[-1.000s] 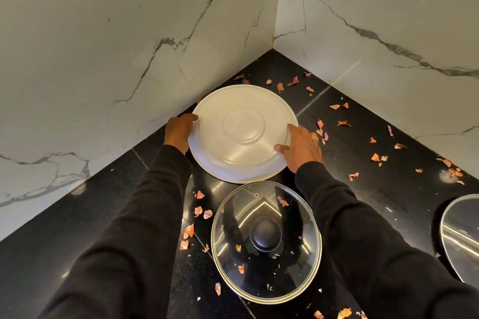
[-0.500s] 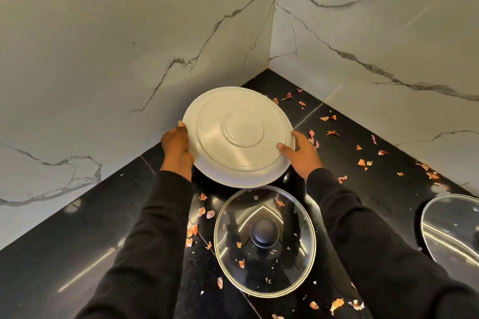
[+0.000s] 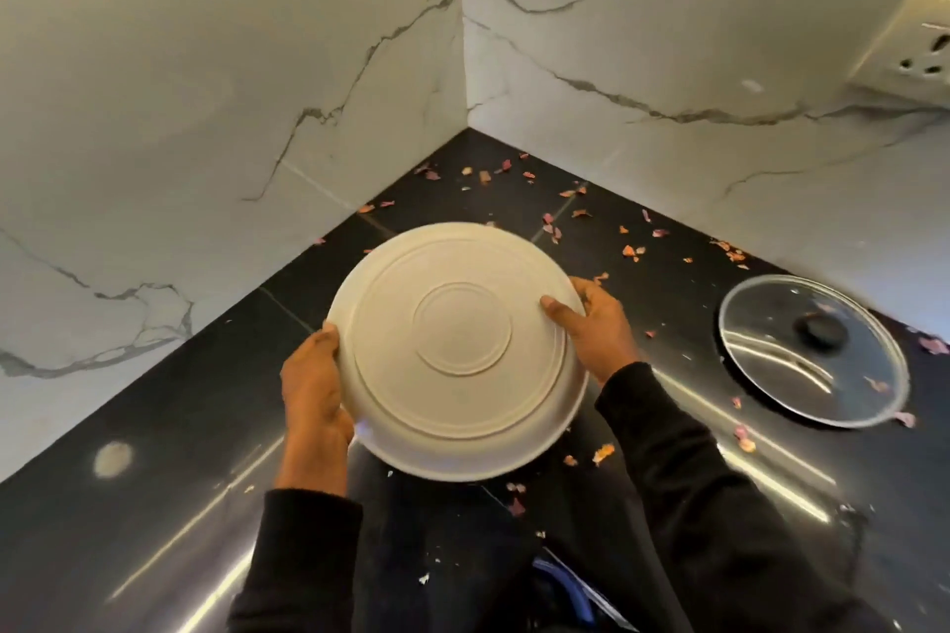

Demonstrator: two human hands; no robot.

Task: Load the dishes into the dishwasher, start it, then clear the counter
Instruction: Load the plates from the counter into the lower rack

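Two white marble walls (image 3: 205, 93) with grey veins meet in a corner at the far middle, and a glossy black desk (image 3: 180, 427) runs out from them towards the near side. A white socket (image 3: 915, 51) sits on the right wall, at the far right edge of the view. Small pink and orange scraps (image 3: 632, 251) lie scattered over the desk, thickest in the far corner and along the foot of the right wall, with a few more near the middle.

A round white plate (image 3: 457, 350) is in the middle of the view, turned so that its ringed underside faces the camera and tilted a little, its far edge higher than its near edge. It is held over the desk between both hands. The left hand (image 3: 313, 391) grips the left rim, thumb laid along the edge, its fingers hidden behind the plate. The right hand (image 3: 596, 324) grips the right rim, thumb pressed flat on the underside, the fingers curled round the back. Both arms wear black sleeves (image 3: 694, 478) that come in from the near edge.

To the right, well apart from the plate, a glass lid (image 3: 812, 350) with a metal rim lies on the desk, its black knob (image 3: 820, 330) up. A few scraps lie around it, and some show through the glass; I cannot tell whether they are on it or under it
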